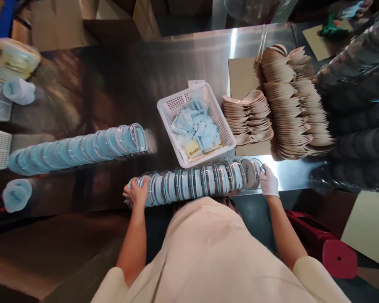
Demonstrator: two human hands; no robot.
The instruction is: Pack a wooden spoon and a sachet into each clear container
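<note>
Both hands bracket a row of clear round cases (202, 181) lying at the near edge of the steel table (183, 63): left hand (137, 192) bare, curled on one end, gloved right hand (268, 181) pressing the other. White basket of sachets (196, 124) just behind; beige puff stacks (281, 105) right; cardboard boxes (66, 21) beyond.

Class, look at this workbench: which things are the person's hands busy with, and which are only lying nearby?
In hand: left hand and gloved right hand press the ends of the near row of clear cases.

Lying about: far row of cases, white basket of sachets, puff stacks.
</note>
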